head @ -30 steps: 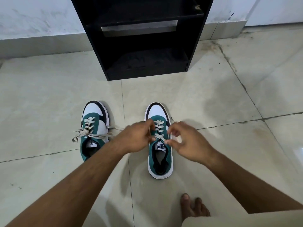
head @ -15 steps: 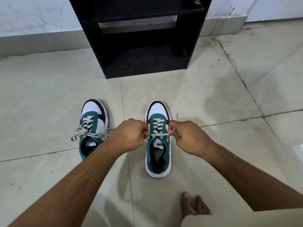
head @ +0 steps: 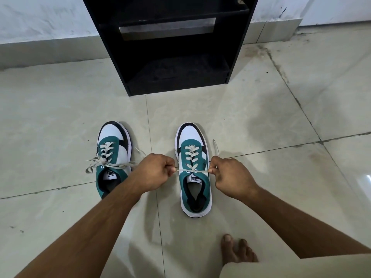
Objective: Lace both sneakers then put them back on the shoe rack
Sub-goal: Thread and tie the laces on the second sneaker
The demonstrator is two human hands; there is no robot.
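Between the two fists, the right-hand sneaker (head: 194, 171) stands on the tiled floor (head: 251, 121), toe pointing away toward the black shoe rack (head: 170, 47). Its long axis runs straight ahead, square to the lace (head: 191, 170) stretched across its throat. The left hand (head: 154, 173) has its fingers curled and pinching one lace end just to the left of the top eyelets; the right hand (head: 230, 177) is curled the same way round the other end, just to the right. Both hands sit about equally near the shoe, so the pull is balanced, outward to either side. A loose tail (head: 215, 146) seems to run up from the right fist, though it is thin and hard to follow.

Beyond the left hand's knuckles stands the other sneaker (head: 112, 155), its lace ends (head: 94, 163) trailing over its sides; whether they are knotted I cannot tell. Judging by this, the top crossing is being drawn snug; the coming move needs the two ends brought together over the tongue, on the shoe's centre line.
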